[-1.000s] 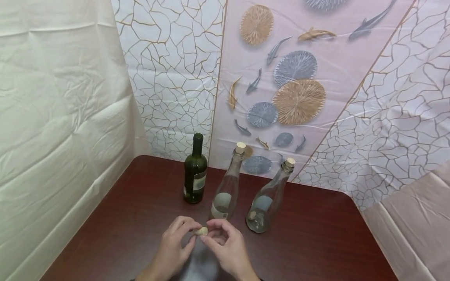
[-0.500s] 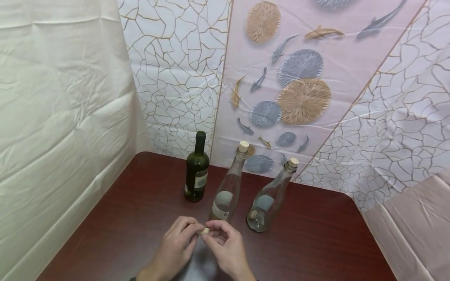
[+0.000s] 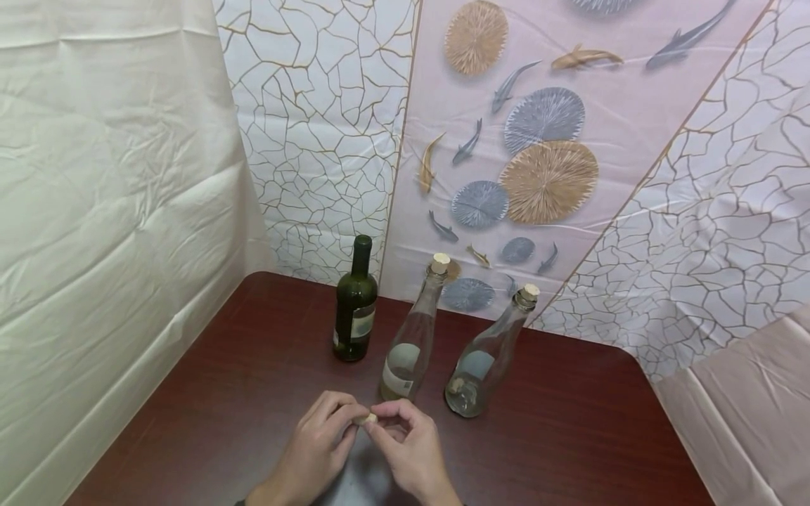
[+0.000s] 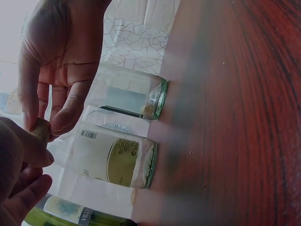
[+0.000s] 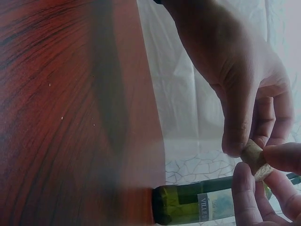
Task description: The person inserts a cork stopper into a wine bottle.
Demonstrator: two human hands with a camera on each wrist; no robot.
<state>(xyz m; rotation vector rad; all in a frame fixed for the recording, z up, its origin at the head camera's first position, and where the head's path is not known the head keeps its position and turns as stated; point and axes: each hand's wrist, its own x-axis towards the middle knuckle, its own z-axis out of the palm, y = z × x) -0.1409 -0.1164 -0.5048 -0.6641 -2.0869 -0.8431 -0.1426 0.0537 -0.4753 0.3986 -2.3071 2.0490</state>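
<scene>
A small tan cork (image 5: 255, 159) is held up between both hands in front of the bottles. My left hand (image 3: 319, 439) pinches one end between thumb and fingers. The other end is pinched by my right hand (image 3: 408, 446), its thumb and forefinger meeting the left fingertips. In the head view the fingers hide most of the cork. Just beyond the hands stands a clear glass bottle (image 3: 411, 344) with a pale label and a stopper cork (image 3: 440, 263) in its mouth.
A green wine bottle (image 3: 354, 316) stands back left. Another clear bottle (image 3: 487, 365), at right, has a cork (image 3: 530, 290) in its mouth and a small tan piece (image 4: 147, 111) near its base. All stand on a dark red wooden table (image 3: 569, 422); patterned cloth (image 3: 316, 140) hangs behind.
The left fingers have closed farther over the cork, so less of it shows than a second ago. The head view has shifted slightly; the bottles stay in place.
</scene>
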